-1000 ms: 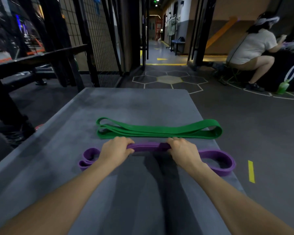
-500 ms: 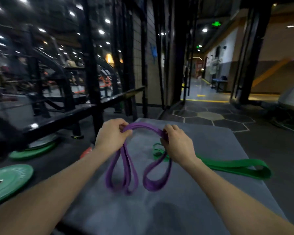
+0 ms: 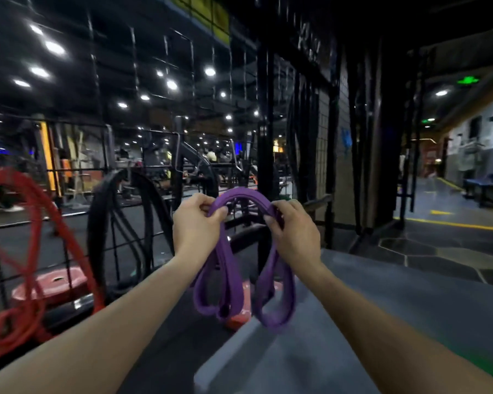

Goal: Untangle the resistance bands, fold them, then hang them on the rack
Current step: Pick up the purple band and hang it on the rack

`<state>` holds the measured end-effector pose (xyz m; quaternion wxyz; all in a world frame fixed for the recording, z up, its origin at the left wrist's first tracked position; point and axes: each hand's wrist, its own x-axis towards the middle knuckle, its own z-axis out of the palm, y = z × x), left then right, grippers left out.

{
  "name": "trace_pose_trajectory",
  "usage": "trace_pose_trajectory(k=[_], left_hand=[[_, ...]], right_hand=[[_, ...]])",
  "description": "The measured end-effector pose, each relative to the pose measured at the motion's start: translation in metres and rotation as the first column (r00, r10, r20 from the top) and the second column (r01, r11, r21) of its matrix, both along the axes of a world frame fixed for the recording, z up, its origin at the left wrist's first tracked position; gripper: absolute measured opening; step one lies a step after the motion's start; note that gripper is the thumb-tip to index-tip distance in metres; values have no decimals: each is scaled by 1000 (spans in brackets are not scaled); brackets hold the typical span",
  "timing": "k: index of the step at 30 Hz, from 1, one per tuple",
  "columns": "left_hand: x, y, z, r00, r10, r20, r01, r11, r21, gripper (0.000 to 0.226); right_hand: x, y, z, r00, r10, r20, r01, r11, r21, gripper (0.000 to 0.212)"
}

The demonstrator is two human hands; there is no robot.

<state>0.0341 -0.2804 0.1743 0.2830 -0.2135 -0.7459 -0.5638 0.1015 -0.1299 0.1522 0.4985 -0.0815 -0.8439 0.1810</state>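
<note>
The folded purple rubber resistance band (image 3: 241,200) arches between the left hand (image 3: 195,223) and right hand (image 3: 295,234), both pinching it, loops hanging down, with the black wire-grid rack (image 3: 77,172) ahead-left, nearer the left hand.
</note>
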Motion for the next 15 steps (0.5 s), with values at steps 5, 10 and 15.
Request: trace_pose_trajectory(k=[5,10,15], left_hand=[[-19,-2,32,998,67,-21,-65,994,88,13],[-49,-2,60,986,164,-41,-158,980,122,14],[-71,2,72,960,271,-66,-264,960,95,16]], right_hand=[[-43,-12,31,992,85,-97,-95,990,-104,23],[-88,-17,59,990,102,-102,-111,990,-87,16],[-123,-20,79,991,128,-46,-132,986,-97,17]])
